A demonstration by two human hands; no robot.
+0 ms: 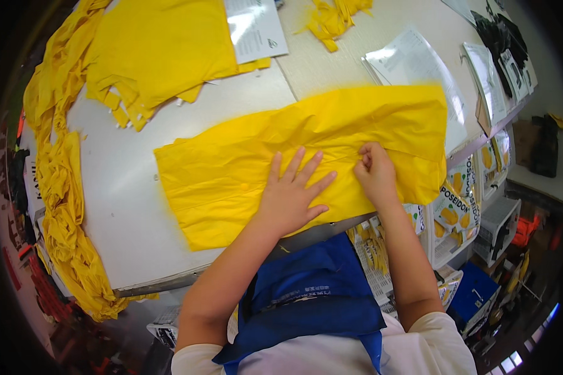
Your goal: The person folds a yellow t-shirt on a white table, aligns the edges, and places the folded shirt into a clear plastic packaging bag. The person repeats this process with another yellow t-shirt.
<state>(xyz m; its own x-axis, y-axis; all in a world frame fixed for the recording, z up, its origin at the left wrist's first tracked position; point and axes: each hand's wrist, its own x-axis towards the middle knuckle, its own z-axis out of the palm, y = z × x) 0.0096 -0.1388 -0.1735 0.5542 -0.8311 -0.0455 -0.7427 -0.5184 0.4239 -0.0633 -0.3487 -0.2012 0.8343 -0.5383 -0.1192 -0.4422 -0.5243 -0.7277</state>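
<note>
A long, creased piece of thin yellow sheet material (219,181) lies across the front of the table; I cannot tell whether it is cloth or plastic. My left hand (294,194) rests flat near its middle, fingers spread. Over the right half of the piece, my right hand (376,174) is closed, thumb and fingertips pinched at a crease in the yellow material. The right end of the piece hangs over or close to the table's edge.
At the back left lies a stack of yellow sheets (162,44) with a printed white card (256,28) on it. A long bunched yellow heap (65,200) drapes down the left edge. Printed bags (413,59) lie at the right; white bins (500,222) stand below.
</note>
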